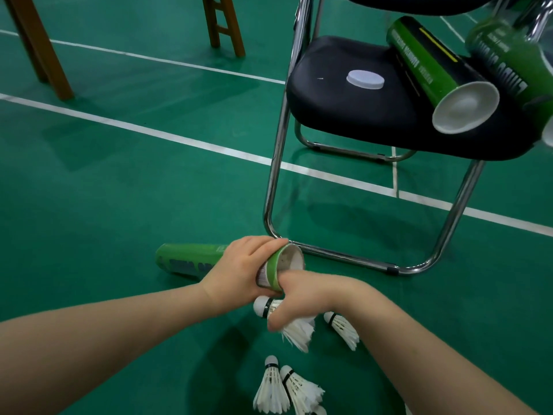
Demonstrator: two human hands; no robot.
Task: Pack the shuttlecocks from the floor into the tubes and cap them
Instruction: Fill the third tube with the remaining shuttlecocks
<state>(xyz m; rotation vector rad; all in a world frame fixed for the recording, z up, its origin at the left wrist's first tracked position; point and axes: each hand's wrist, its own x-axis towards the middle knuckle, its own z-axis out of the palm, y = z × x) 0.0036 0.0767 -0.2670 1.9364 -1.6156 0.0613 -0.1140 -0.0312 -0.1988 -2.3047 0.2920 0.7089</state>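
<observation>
A green tube lies on the court floor with its open mouth facing right. My left hand grips it just behind the mouth. My right hand sits right below the mouth and holds a white feather shuttlecock, cork end pointing left. One shuttlecock lies on the floor to the right of that hand. Two more shuttlecocks lie close to me at the bottom. A white cap rests on the black chair seat.
A black chair with chrome legs stands right behind the tube's mouth. Two more green tubes lie on its seat, open ends toward me. Wooden legs stand at the far left and a wooden ladder frame behind.
</observation>
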